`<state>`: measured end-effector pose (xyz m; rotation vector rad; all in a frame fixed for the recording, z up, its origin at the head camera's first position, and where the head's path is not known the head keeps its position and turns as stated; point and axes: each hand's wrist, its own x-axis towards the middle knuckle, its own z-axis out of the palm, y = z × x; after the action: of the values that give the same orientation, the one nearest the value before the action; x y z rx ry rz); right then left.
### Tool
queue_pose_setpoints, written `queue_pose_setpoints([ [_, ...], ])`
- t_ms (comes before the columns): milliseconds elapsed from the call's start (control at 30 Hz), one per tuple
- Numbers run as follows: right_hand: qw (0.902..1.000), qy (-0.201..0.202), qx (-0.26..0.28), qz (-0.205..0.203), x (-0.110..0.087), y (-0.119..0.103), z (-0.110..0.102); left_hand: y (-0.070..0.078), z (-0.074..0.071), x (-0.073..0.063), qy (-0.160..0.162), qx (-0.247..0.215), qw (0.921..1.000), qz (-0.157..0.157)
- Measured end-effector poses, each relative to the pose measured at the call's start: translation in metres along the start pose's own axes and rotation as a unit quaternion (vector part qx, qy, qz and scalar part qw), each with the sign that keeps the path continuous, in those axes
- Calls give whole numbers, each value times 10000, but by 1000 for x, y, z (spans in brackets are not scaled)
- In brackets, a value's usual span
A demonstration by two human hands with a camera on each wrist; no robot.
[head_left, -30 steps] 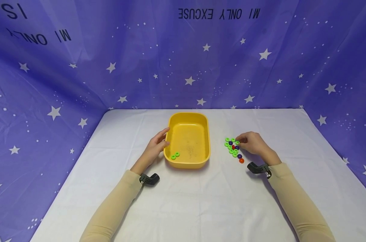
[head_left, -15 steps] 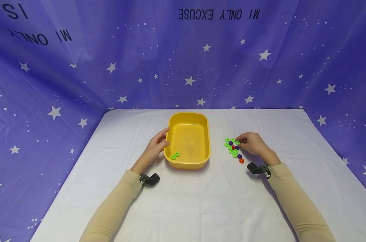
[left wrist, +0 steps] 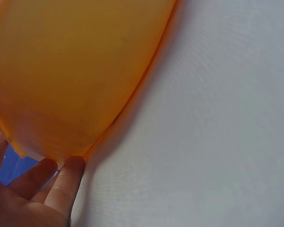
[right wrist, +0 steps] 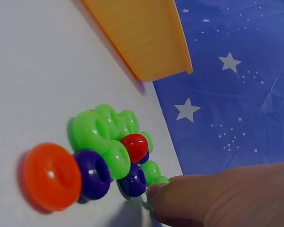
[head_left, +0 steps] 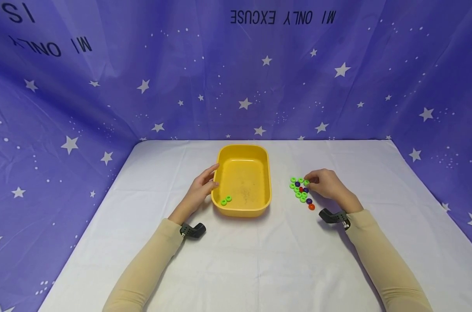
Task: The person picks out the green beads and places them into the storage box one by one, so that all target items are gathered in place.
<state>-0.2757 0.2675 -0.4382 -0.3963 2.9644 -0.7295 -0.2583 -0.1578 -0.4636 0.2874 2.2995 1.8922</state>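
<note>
In the head view my left hand [head_left: 200, 186] rests against the left side of a yellow plastic tub [head_left: 241, 212], fingers spread and touching its wall. The left wrist view shows these fingertips on the outer wall of the tub [left wrist: 80, 71]. Two green ring beads [head_left: 226, 200] lie in the tub's near left corner. My right hand [head_left: 324, 184] is at the far right of a loose bead cluster, thumb and index finger pinching a green bead [head_left: 306, 183]. Around it lie several green beads, dark purple ones, a red bead [right wrist: 135, 147] and an orange bead [right wrist: 52, 177].
A white cloth [head_left: 259, 255] covers the table. Purple star-printed curtains [head_left: 244, 78] stand behind it and along both sides. Black mounts [head_left: 194, 231] sit on both wrists, at the cuffs of tan sleeves [head_left: 146, 264].
</note>
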Motion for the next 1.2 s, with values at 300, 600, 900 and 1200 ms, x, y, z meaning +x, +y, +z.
queue_pose_setpoints([
  [300,10000,45,-37,-14,0,-4,-5,1,1,1,53,-56,9999,-80],
  [600,9993,191,67,-306,-3,-20,-10,-1,0,2,31,-17,10000,-27],
  [900,9978,225,49,-617,4,-42,-13,-2,0,1,91,67,9999,-6],
  [1200,9942,185,48,-1060,17,-71,-15,-3,1,1,101,4,9999,-50],
])
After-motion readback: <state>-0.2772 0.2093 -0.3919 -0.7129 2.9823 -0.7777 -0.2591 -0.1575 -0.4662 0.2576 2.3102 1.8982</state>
